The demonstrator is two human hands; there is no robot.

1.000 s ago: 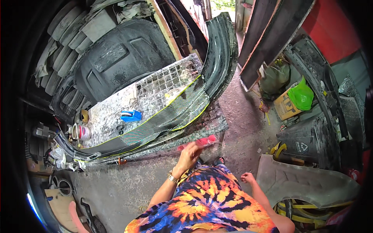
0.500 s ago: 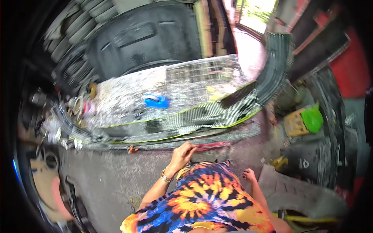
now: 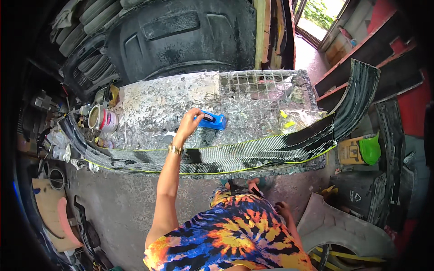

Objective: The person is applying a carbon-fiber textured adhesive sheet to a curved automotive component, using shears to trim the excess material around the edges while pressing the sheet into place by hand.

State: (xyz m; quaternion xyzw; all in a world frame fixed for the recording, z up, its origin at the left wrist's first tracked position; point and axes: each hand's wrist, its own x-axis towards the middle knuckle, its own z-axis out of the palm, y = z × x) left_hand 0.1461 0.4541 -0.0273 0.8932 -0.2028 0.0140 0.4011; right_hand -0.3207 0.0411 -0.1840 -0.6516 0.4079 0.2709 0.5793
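My left hand (image 3: 190,123) reaches over the table to a blue tape dispenser (image 3: 218,122), fingers curled together at the left end, by its roll. Whether they pinch the tape does not show. Under my left forearm, a long strip of black woven carbon-fibre cloth (image 3: 244,151) with yellow edges lies along a curved dark moulded part (image 3: 361,97), whose right end sticks up bare. My right hand (image 3: 284,210) hangs low beside my body, away from the table; its fingers are too dark to read.
The worktable (image 3: 149,99) has a stained, resin-spotted top. White tubs (image 3: 103,119) stand at its left end. Behind it leans a large black hood panel (image 3: 181,40). At the right are a cardboard box (image 3: 350,151) with a green bag (image 3: 370,149) and a grey fender panel (image 3: 321,219).
My left hand has moved from the table's front edge, beside a red strip, across the cloth to the tape dispenser. The view has shifted, and my right hand still hangs low.
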